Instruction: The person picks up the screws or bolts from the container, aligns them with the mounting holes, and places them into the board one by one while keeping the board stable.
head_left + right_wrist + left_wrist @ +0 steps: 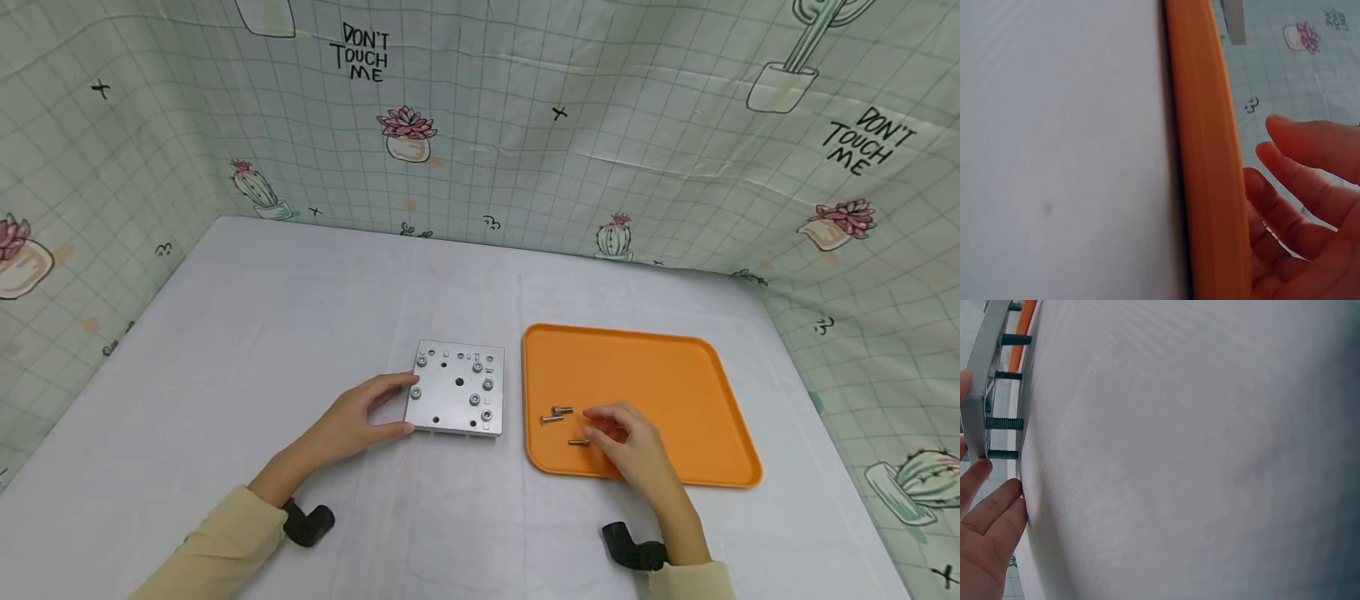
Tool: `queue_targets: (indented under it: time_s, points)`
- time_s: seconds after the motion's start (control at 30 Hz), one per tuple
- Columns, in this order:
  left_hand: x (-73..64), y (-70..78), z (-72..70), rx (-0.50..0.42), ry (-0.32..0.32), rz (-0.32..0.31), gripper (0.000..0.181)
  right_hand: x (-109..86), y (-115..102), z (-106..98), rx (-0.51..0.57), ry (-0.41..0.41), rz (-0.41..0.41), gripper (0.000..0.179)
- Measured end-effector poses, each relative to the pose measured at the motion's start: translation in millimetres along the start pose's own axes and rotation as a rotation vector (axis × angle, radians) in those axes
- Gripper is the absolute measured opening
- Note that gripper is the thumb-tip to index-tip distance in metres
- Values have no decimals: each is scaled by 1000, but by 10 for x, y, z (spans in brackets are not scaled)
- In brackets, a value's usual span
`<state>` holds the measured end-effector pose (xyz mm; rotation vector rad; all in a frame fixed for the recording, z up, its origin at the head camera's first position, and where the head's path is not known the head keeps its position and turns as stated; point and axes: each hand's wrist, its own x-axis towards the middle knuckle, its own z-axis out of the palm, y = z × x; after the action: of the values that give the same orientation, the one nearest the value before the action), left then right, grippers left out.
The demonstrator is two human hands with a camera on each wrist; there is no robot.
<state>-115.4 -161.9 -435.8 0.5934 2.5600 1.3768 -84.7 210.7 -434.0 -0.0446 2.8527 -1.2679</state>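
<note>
A square silver metal plate (450, 400) with several holes lies near the middle of the table. Several socket-head screws (475, 400) sit in it, and threaded shanks (1005, 423) stick out below in the left wrist view. My left hand (375, 412) holds the plate at its left side, thumb by the near corner, index finger farther up the edge. Over the orange tray (637, 350) hovers my right hand (633, 442), thumb and fingers apart and nothing between them. One loose screw (578, 442) lies just left of its fingertips; two more screws (555, 416) lie close together beyond it.
A white cloth covers the table (315, 308). Behind and at both sides hangs a printed curtain (487, 117). The tray's raised rim (1210, 156) shows close up in the right wrist view. Black wrist mounts (633, 548) hang under both forearms.
</note>
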Motion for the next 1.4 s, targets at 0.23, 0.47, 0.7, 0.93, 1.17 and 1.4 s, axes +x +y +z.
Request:
queue_targets:
  time_s: [0.23,0.47,0.7,0.93,1.17,1.4]
  points:
    - [1,8,-4,-8,1,-7,61,-35,56,-37,-18,-18,0,22]
    - [11,-6,0,-7,-2,2,61,-22,83,-46,-60,-55,-27,18]
    - [7,-6,1,1,0,-14,61,-8,108,-31,-89,-83,-41,18]
    - [2,3,7,5,1,-17,61,8,135,-11,-86,-87,-45,15]
    - [-5,-16,7,2,5,12,61,12,161,0,-88,-89,-47,12]
    - [-15,-27,4,-22,-5,21,61,9,170,2,-97,-88,-41,11]
